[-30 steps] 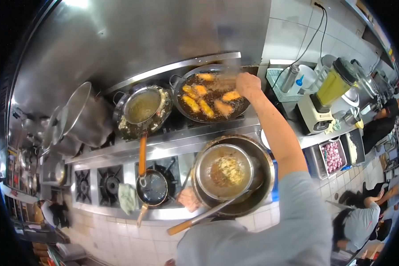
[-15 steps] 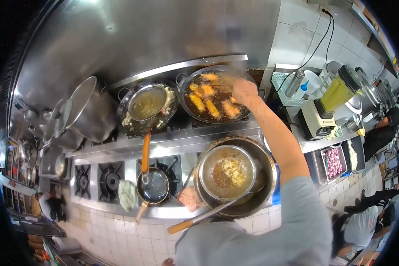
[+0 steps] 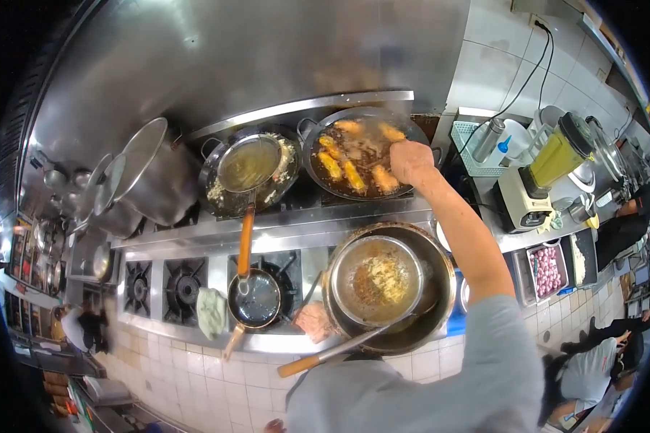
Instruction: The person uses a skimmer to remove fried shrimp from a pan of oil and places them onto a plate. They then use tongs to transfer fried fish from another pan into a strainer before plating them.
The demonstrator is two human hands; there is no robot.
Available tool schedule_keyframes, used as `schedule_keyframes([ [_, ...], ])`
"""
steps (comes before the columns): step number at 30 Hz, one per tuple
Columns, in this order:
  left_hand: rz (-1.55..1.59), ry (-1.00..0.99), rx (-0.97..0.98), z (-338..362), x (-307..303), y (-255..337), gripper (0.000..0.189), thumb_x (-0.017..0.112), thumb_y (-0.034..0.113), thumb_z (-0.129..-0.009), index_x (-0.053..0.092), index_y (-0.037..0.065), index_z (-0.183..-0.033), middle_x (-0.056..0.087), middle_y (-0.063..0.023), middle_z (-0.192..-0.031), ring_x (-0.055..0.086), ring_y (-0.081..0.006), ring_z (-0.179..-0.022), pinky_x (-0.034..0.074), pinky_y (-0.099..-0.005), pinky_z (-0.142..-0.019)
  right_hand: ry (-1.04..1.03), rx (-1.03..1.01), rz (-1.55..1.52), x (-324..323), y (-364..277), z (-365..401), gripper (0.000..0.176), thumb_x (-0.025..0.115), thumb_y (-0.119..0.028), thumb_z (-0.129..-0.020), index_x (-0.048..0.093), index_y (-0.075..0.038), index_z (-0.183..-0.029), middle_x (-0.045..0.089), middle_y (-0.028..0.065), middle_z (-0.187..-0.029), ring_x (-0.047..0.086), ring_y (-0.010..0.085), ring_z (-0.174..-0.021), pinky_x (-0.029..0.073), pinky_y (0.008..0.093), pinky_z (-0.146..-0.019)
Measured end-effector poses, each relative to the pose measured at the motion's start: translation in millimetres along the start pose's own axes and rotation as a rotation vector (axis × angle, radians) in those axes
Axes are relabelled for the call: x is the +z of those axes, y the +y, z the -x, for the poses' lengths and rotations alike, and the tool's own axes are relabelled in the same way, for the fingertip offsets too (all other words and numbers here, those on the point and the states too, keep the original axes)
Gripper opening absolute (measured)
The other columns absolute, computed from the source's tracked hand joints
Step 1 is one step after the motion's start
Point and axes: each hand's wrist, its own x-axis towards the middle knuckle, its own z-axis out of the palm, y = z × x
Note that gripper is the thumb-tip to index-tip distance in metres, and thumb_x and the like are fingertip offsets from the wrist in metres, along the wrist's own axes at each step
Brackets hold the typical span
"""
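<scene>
My right hand (image 3: 412,163) is closed above the right rim of a wok (image 3: 312,155) full of bubbling oil. What its fingers hold is blurred and hidden by the hand. Yellow-orange battered pieces (image 3: 354,175) float in the oil, several in all. Only a sliver of my left hand (image 3: 274,426) shows at the bottom edge, with its fingers too cut off to read. Nearer my body, a wood-handled strainer (image 3: 332,267) with pale and brown bits rests over a large pot (image 3: 440,317).
Left of the frying wok, a second wok (image 3: 213,206) carries an orange-handled strainer (image 3: 247,162). A small pan (image 3: 254,317), a pale green cloth (image 3: 211,312) and a pink cloth (image 3: 313,322) lie along the front. A blender (image 3: 556,155) stands right; other people (image 3: 588,372) are farther off.
My right hand has shifted slightly toward the wok's right side, still closed. A battered piece now shows near the wok's upper right. The whole view has drifted a little.
</scene>
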Motion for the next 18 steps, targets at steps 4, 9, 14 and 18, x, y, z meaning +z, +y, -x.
schedule_keyframes([
  [4,-0.012,-0.119,-0.081,21.6,-0.5,41.0,0.038,0.058,0.027,-0.094,0.066,-0.002,-0.117,0.071,-0.0189,-0.107,0.065,-0.0278,-0.099,0.052,-0.0376,-0.087,-0.103,-0.085,0.087,9.6,-2.6,3.9,0.018,0.06,-0.009,-0.081,0.073,-0.003,-0.092,0.072,0.0174,-0.099,0.07,0.033,-0.095,0.057,0.0434,-0.079],
  [9,-0.123,-0.11,0.093,-31.7,-11.5,-43.6,0.035,0.061,0.017,-0.09,0.066,-0.007,-0.116,0.073,-0.0165,-0.1,0.069,-0.0214,-0.081,0.056,-0.0318,-0.075,0.085,-0.156,0.035,-4.0,-17.1,24.3,0.02,0.062,-0.009,-0.082,0.074,-0.003,-0.096,0.071,0.0166,-0.102,0.069,0.0331,-0.1,0.058,0.0419,-0.082],
  [14,-0.059,-0.098,0.022,-38.5,-10.1,-3.8,0.034,0.064,0.016,-0.091,0.066,-0.007,-0.116,0.073,-0.0157,-0.1,0.07,-0.0203,-0.082,0.056,-0.0309,-0.075,0.109,-0.178,0.005,-6.1,-25.4,25.1,0.021,0.061,-0.01,-0.083,0.072,-0.002,-0.098,0.07,0.0175,-0.103,0.069,0.0335,-0.1,0.057,0.0419,-0.082],
  [18,0.15,-0.106,0.013,-53.8,-7.7,-31.8,0.035,0.065,0.017,-0.092,0.066,-0.006,-0.117,0.074,-0.015,-0.101,0.07,-0.0207,-0.083,0.056,-0.0316,-0.075,0.039,-0.166,-0.005,6.2,-25.2,23.3,0.021,0.06,-0.01,-0.083,0.072,-0.002,-0.099,0.069,0.0179,-0.105,0.068,0.0334,-0.101,0.057,0.0423,-0.083],
])
